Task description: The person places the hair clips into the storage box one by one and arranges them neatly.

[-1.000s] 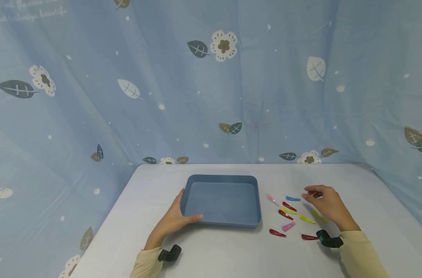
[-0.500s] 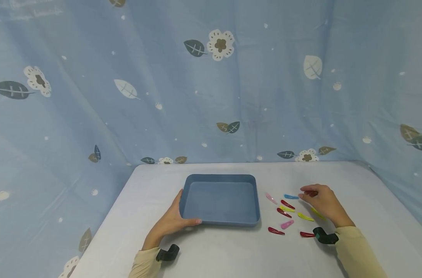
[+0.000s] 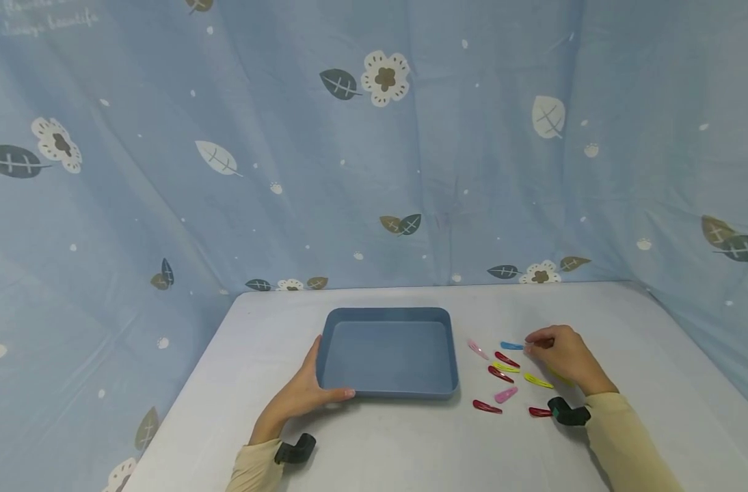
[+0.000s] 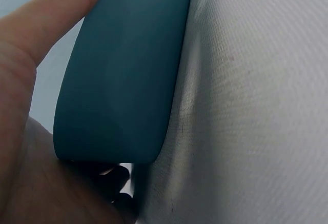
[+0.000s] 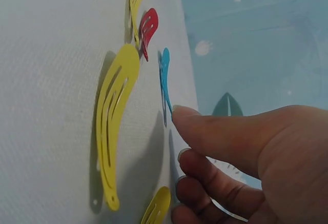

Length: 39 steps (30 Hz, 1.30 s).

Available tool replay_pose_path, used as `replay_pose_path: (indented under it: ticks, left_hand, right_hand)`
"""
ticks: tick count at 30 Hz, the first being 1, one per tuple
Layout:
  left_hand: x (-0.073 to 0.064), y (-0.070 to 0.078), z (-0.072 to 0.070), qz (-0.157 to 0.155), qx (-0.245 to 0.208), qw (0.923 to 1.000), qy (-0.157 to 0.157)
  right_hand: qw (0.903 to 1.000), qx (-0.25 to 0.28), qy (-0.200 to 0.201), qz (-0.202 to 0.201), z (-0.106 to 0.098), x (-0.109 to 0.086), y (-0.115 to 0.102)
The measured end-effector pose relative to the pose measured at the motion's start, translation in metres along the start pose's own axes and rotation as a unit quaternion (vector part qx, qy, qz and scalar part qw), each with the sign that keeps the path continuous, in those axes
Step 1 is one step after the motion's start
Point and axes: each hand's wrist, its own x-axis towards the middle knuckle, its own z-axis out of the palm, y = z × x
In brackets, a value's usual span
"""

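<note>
The blue hair clip [image 5: 165, 73] juts left from the pinching right hand [image 3: 561, 354].

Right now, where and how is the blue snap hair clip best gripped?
Probably pinch the blue snap hair clip with thumb and finger at its tapered end, from the person's right: the clip is slim, and that end, at the right hand, looks tipped up off the table.
</note>
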Motion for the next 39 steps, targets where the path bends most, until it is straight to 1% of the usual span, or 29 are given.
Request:
replay_pose_path:
  ticks: [9, 19, 24, 32, 39]
  left_hand:
    - [0.0007, -0.0013, 0.0003, -0.009, 0.003, 0.9999, -0.004]
    - [0.0013, -0.0018, 0.0006, -0.01, 0.001, 0.9999, -0.006]
    - [0.002, -0.0018, 0.0007, -0.01, -0.001, 0.9999, -0.008]
    - [-0.0006, -0.0038, 0.0013, 0.002, -0.01, 0.9999, -0.001]
    - [0.001, -0.0028, 0.0033, -0.005, -0.005, 1.0, 0.004]
  right_hand:
    - [1.0, -0.005, -0.006, -0.004, 0.0046, 0.0057, 0.0042]
    - [0.9999, -0.008, 0.001, -0.011, 0.0064, 0.0078, 0.0048]
    - [0.9999, -0.006, -0.007, -0.01, 0.0062, 0.0084, 0.0043]
    - [0.9999, -0.004, -0.013, -0.005, 0.0067, 0.0095, 0.0016]
    - [0.9999, -0.004, -0.012, -0.01, 0.0046, 0.0067, 0.0012]
